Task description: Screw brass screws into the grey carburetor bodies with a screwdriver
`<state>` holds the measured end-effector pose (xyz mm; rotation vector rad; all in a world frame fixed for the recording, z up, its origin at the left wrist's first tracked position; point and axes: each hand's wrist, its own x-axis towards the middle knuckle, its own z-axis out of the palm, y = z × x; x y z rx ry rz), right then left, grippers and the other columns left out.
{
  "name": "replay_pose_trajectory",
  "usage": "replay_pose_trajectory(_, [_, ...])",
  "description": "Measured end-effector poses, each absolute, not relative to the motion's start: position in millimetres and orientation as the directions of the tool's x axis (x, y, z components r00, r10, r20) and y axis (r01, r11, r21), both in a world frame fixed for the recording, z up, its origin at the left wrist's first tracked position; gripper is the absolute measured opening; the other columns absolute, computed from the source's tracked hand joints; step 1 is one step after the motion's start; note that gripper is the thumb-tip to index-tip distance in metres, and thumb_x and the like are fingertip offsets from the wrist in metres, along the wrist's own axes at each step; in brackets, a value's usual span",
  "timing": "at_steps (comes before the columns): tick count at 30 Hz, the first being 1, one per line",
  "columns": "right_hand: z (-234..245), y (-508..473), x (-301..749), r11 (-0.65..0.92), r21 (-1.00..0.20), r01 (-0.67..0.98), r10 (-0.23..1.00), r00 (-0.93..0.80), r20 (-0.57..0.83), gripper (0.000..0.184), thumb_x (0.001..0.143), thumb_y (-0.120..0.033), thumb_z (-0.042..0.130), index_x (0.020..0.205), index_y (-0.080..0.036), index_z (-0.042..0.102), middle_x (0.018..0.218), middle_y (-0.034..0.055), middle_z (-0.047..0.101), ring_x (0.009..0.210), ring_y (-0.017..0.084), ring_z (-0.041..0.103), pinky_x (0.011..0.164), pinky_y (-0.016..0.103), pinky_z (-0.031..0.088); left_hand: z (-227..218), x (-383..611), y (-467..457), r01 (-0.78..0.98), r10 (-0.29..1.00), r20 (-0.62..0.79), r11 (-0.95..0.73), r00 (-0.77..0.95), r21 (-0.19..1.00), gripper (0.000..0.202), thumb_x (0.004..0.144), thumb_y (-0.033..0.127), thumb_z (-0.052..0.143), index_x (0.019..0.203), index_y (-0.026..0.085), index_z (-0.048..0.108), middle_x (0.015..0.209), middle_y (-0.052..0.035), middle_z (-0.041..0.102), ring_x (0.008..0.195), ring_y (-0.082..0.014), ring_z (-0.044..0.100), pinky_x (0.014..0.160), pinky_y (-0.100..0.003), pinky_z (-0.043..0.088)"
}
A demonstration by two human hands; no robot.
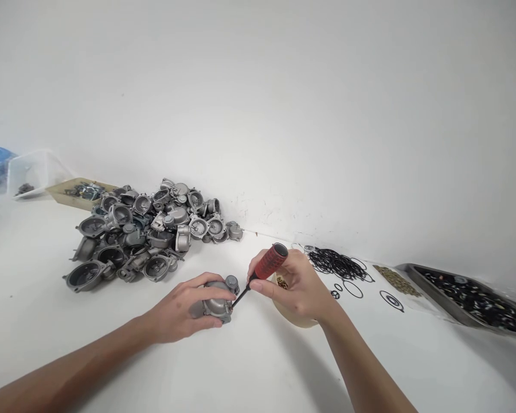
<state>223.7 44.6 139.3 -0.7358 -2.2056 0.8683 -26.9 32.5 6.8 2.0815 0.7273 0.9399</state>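
Note:
My left hand (pixel 184 307) is wrapped round a grey metal carburetor float bowl (pixel 217 299), pressing it to the white table. In my right hand (pixel 298 289) is a screwdriver (pixel 270 265) with a red and black handle, its fingers closed on the grip. The dark shaft slants down to the left, and its tip meets the right edge of the float bowl. Exactly what the tip sits on is too small to make out. Behind my right hand stands a pale round container (pixel 294 317) with small brass-coloured parts, partly hidden by the hand.
A heap of grey float bowls (pixel 157 229) lies at the back left, beside a yellowish tray (pixel 71 195) and a clear bin (pixel 36 172). To the right are black rubber rings (pixel 335 264), small brass parts (pixel 396 280) and a metal tray (pixel 449 307). A white wall rises behind.

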Motion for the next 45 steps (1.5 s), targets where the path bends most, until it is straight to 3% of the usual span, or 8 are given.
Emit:
replay_pose_trajectory(7, [140,43,223,0.750,-0.617,0.237,0.572,-0.701,0.426,0.012,0.087,-0.012,0.077,0.095,-0.020,0.073,0.085,-0.0016,0.073,0.072,0.009,0.065,0.070,0.021,0.052,4,-28,33,0.202,0.722,0.383,-0.580,0.576,0.789,0.042,0.093,0.025,0.074,0.131,0.039,0.067,0.143,-0.0014,0.058,0.120,-0.0248,0.066,0.105,-0.040,0.050])
replay_pose_trajectory(17, [149,35,215,0.784,-0.588,0.199,0.523,-0.723,0.451,0.005,0.090,-0.019,0.076,0.091,-0.015,0.073,0.080,0.0022,0.072,0.066,0.009,0.061,0.061,0.020,0.050,3,-28,34,0.224,0.715,0.395,-0.604,0.576,0.765,0.039,0.095,0.032,0.074,0.133,0.039,0.067,0.142,-0.0031,0.059,0.122,-0.0260,0.066,0.105,-0.038,0.050])
replay_pose_trajectory(45, [149,30,214,0.802,-0.549,0.235,0.522,-0.722,0.454,0.007,0.090,-0.024,0.079,0.092,-0.018,0.075,0.080,0.0027,0.073,0.066,0.013,0.064,0.062,0.025,0.052,9,-28,31,0.254,0.727,0.378,-0.597,0.574,0.761,0.035,0.095,0.035,0.073,0.130,0.037,0.069,0.142,-0.0041,0.058,0.115,-0.0245,0.068,0.104,-0.038,0.052])
